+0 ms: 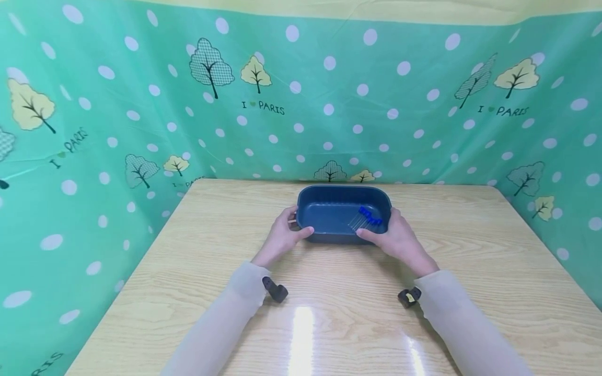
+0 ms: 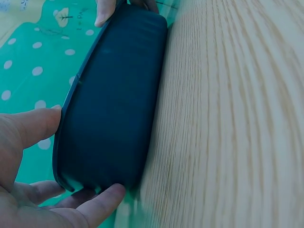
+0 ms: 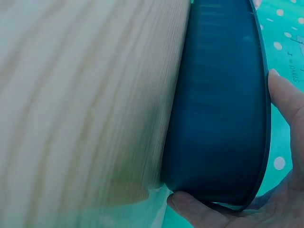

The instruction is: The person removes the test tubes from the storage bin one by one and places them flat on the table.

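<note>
A dark blue rectangular plastic tub point(image 1: 324, 238) with rounded corners is held between both hands near the back of the table. My left hand point(image 1: 282, 235) grips its left end, thumb on the front rim and fingers curled round the end wall, as the left wrist view shows. At the other end my right hand point(image 1: 397, 237) grips it the same way, with the thumb over the front rim. Inside, at the right, lie several small pieces with bright blue heads point(image 1: 370, 216) and thin pale stems. The right thumb overlaps the stems' lower ends in the head view.
The pale wood-grain table point(image 1: 338, 292) reflects bright light near its front. A green polka-dot cloth point(image 1: 301, 89) with printed trees hangs behind it and on both sides. Small black devices point(image 1: 275, 290) are worn at both wrists.
</note>
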Motion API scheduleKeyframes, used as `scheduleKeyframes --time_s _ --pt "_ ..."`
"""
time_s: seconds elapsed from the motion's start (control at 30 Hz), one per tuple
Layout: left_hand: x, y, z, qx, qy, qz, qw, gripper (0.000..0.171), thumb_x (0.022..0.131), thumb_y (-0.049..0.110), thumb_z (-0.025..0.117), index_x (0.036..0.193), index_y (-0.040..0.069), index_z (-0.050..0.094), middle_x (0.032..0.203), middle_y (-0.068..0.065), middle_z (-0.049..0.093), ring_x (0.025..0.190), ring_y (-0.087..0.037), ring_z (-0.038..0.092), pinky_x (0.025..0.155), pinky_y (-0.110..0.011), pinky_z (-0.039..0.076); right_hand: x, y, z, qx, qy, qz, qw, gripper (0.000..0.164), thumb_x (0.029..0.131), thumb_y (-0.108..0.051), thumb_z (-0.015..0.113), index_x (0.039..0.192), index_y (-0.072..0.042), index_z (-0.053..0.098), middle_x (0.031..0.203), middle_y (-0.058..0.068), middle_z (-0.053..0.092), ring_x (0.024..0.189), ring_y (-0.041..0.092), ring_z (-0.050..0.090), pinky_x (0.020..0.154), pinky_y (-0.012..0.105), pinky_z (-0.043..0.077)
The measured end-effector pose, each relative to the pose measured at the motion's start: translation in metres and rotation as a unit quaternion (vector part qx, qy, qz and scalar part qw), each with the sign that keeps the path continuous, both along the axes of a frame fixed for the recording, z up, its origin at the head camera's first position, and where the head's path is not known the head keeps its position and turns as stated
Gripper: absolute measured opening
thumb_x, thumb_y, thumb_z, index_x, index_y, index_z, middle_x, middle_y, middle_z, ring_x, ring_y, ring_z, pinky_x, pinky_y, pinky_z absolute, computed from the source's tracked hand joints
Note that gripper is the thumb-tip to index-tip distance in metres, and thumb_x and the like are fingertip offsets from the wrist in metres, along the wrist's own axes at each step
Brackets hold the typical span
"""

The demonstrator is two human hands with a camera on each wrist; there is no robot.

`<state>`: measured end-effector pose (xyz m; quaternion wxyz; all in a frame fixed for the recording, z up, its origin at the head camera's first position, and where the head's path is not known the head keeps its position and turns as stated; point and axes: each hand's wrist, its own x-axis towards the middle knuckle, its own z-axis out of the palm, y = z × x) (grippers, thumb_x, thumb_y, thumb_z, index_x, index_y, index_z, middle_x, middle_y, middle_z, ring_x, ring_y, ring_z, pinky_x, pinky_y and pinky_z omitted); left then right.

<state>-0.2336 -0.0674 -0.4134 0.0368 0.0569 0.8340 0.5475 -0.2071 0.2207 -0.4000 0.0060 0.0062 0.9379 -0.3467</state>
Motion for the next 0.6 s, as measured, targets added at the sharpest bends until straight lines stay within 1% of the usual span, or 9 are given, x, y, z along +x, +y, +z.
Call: scheduleKeyframes --time_s 0.1,0.33,0.6 --pt "0.0008 -0.0005 -0.0001 0.0 0.001 0.002 1.0 0.078 0.081 0.024 0.077 0.145 0.008 0.036 0.133 -0.017 0.05 0.118 -0.028 0.053 0.091 -0.04 0.049 -0.0001 -0.0005 -0.0003 -0.004 0.003 0.001 1.0 0.12 0.073 -0.068 0.067 0.148 0.006 0.01 0.144 0.032 0.03 0.13 0.047 0.035 0.103 0.059 0.032" --pt "-0.0006 -0.0022 -0.0017 0.011 0.006 -0.002 0.9999 0.076 0.081 0.023 0.077 0.144 0.006 0.038 0.131 -0.017 0.052 0.115 -0.029 0.055 0.087 -0.038 0.051 -0.0022 -0.0012 -0.0025 -0.01 0.02 0.004 1.0 0.118 0.069 -0.071 0.068 0.145 0.005 0.018 0.14 0.029 0.037 0.126 0.044 0.041 0.101 0.057 0.035" --pt "-0.0015 -0.0048 -0.0011 0.013 0.004 0.001 0.9999 0.077 0.08 0.023 0.077 0.144 0.005 0.038 0.132 -0.018 0.051 0.117 -0.03 0.055 0.088 -0.038 0.051 -0.0025 -0.0027 -0.0017 -0.01 0.015 0.005 1.0 0.121 0.068 -0.073 0.066 0.145 0.005 0.017 0.14 0.03 0.037 0.125 0.044 0.041 0.101 0.058 0.035"
